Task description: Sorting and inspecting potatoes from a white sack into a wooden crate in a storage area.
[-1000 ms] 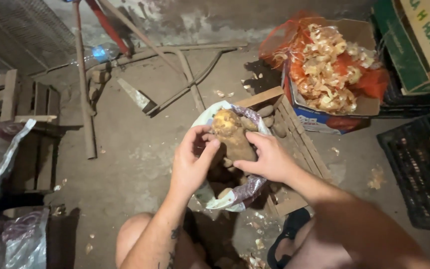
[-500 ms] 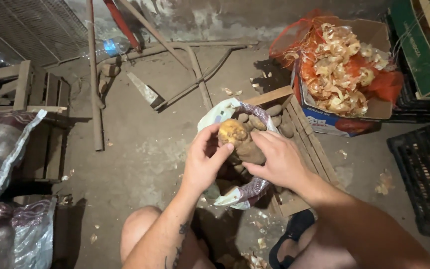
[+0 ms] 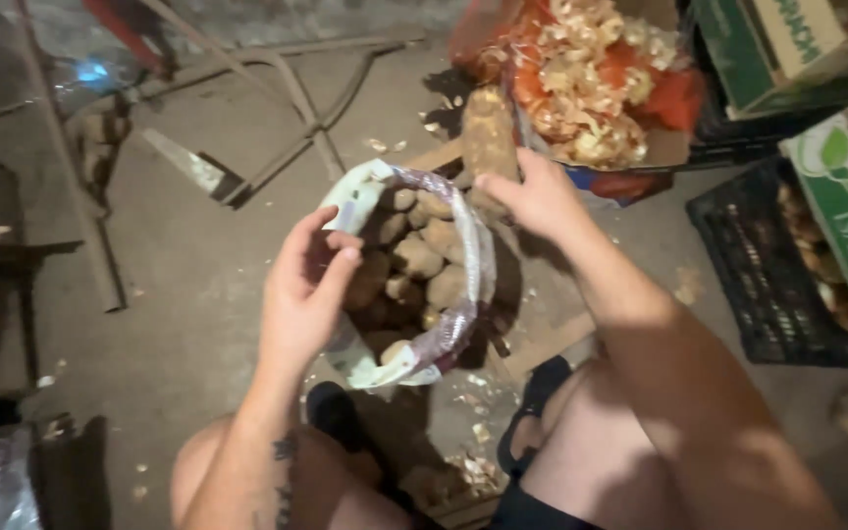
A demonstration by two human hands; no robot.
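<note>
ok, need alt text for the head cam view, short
Seen from above, a seated person's right hand holds up a long brownish potato while the left hand hovers at the rim of an open plastic bag full of potatoes on a dusty concrete floor. A cardboard box of orange netting and dry peels sits behind, with a black crate at right.
</note>
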